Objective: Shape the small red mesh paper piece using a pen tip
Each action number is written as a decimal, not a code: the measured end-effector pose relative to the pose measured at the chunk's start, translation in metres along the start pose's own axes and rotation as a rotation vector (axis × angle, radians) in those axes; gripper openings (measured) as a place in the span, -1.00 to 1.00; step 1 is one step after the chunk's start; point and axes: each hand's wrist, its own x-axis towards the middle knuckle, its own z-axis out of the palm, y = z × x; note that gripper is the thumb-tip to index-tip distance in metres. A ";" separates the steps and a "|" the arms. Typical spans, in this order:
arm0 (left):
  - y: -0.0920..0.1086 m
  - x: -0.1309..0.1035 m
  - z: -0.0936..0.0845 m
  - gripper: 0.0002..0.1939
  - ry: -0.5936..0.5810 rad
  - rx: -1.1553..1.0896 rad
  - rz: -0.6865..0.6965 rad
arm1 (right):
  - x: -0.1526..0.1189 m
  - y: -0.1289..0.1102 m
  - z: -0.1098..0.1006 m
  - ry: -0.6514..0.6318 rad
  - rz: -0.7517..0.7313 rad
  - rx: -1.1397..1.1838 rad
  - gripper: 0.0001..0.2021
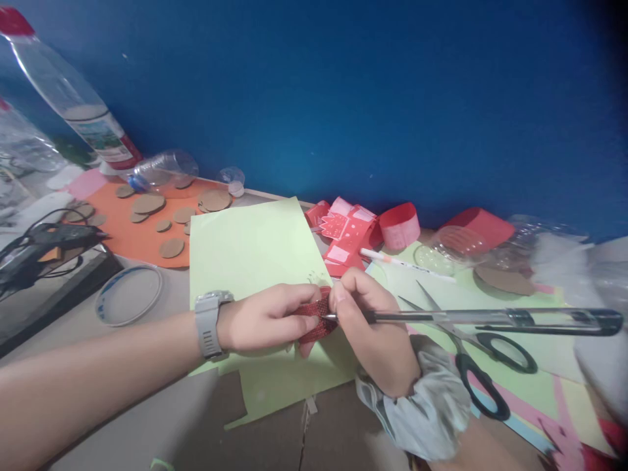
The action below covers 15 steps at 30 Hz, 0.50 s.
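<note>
My left hand (275,320), with a grey watch on its wrist, is closed on a small dark red piece with a dotted, mesh-like surface (314,320). A black-and-clear pen (451,316) lies in the closed fingers of my right hand (367,320), its metal tip pointing left and touching or almost touching the red piece. Both hands are over a light green sheet of paper (245,255); fingers hide part of the red piece. Past the right wrist, which wears a pale scrunchie, rests a pair of black-handled scissors (483,399), partly opened.
Cardboard discs (147,204) lie on orange paper (118,239) at the left, near a glue gun (44,245) and a clear ring (128,325). A tall plastic bottle (73,91) leans behind. Red paper pieces (350,226) and a white marker (407,263) sit before the blue wall (343,98).
</note>
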 end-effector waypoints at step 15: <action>-0.002 -0.002 -0.001 -0.87 -0.009 0.030 0.033 | 0.001 0.000 0.002 0.030 0.034 0.057 -0.76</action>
